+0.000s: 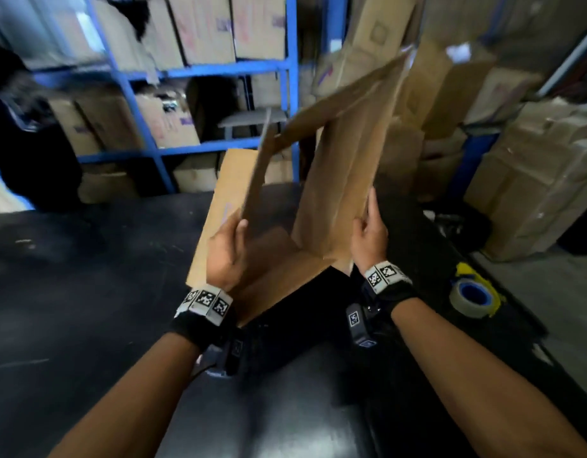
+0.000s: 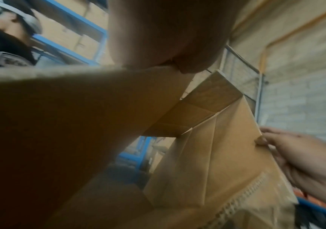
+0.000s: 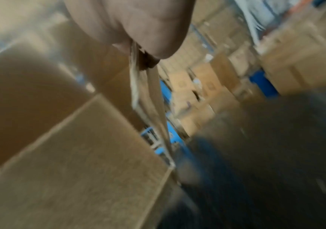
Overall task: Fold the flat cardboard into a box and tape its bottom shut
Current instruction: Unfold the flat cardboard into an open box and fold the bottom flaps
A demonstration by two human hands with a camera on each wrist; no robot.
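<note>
A brown cardboard box (image 1: 338,166) is half opened into a tube above the black table (image 1: 87,292). Its panels stand tilted and its lower flaps (image 1: 279,279) hang loose toward me. My left hand (image 1: 227,249) grips the left panel's near edge, thumb inside. My right hand (image 1: 369,236) pinches the right panel's edge, fingers up along it. In the left wrist view the box (image 2: 213,155) shows its creased inner wall, with the right hand (image 2: 295,162) on its edge. The blurred right wrist view shows the box (image 3: 76,155) under the right hand (image 3: 138,31).
A roll of clear tape with a blue core (image 1: 472,295) lies on the table's right edge, on yellow markings. Blue shelving (image 1: 146,104) full of cartons stands behind. Stacked cartons (image 1: 533,180) fill the right. Another person (image 1: 24,133) in dark clothes stands at the far left.
</note>
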